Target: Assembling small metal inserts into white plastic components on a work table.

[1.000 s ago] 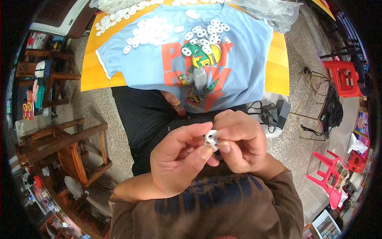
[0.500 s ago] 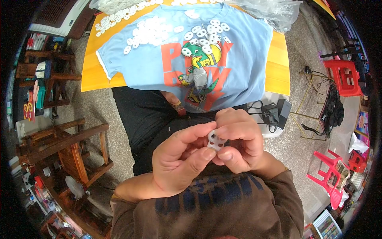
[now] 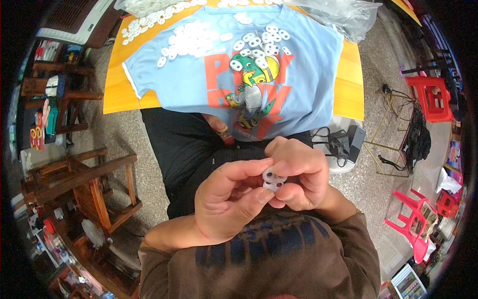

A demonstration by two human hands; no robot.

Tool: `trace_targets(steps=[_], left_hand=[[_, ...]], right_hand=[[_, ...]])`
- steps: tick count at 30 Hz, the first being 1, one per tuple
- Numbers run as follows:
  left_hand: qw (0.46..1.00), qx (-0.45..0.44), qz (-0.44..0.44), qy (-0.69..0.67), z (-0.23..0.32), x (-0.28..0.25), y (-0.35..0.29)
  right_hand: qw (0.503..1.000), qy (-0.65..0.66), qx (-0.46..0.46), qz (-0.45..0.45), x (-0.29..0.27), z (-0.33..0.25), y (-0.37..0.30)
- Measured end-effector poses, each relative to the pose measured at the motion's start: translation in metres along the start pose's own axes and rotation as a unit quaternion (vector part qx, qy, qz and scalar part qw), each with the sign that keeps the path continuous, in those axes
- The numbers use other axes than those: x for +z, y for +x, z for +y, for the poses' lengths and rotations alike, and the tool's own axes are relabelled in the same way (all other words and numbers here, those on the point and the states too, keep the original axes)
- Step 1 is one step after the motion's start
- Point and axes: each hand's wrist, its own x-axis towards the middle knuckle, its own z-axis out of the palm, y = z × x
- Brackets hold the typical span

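Note:
In front of my chest, both hands pinch small white oval plastic pieces (image 3: 272, 175) with two round holes each. Two of them appear stacked edge to edge, though fingertips cover part of them. My left hand (image 3: 226, 199) grips from the left, thumb below and forefinger above. From the right, my right hand (image 3: 303, 172) closes thumb and bent fingers on the same pieces. Beyond my lap a light blue T-shirt (image 3: 179, 87) with a cartoon print lies spread on a yellow table (image 3: 348, 79). On it rest a dense pile of similar white pieces (image 3: 189, 42) and a looser group (image 3: 271, 37).
More white pieces (image 3: 154, 22) line the table's far left, and a clear plastic bag (image 3: 348, 17) lies far right. A black adapter with cables (image 3: 341, 144) sits right of my lap. Wooden stools (image 3: 94, 184) stand left, red plastic stools (image 3: 430, 97) right.
The held pieces have tilted slightly, and my right thumb has drawn in closer against them. Both hands stay in nearly the same place.

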Motion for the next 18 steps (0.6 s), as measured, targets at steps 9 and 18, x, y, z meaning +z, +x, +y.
trace_targets(steps=[9,18], left_hand=[[0.997,-0.026,0.019,-0.076,0.0052,0.0056,-0.002],[0.997,-0.045,0.052,-0.04,0.0043,0.0071,-0.0039]], right_hand=[[1.0,-0.021,-0.017,0.002,0.0017,-0.0006,-0.0021],[0.999,-0.024,-0.008,0.022,0.0054,-0.0001,-0.0024]])
